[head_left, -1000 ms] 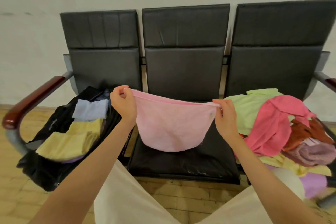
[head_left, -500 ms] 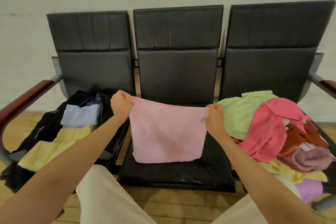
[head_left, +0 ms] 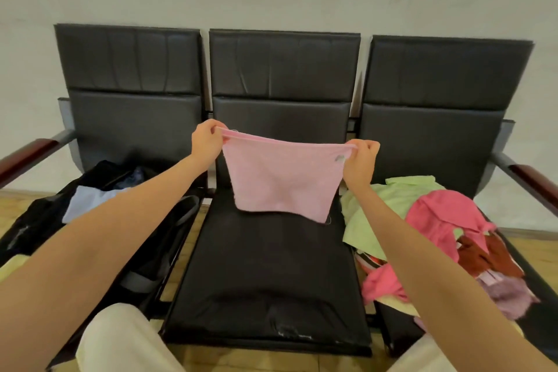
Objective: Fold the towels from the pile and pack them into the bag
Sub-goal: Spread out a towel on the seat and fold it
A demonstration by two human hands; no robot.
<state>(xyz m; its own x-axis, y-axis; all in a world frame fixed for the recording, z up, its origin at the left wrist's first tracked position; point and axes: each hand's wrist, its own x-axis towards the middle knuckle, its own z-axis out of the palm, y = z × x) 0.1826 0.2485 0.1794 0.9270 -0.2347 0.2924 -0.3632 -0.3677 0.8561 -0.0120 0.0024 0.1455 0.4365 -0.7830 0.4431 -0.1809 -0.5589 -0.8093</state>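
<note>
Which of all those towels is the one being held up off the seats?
The pale pink towel, stretched between the left hand and right hand; the others lie in the pile or bag.
</note>
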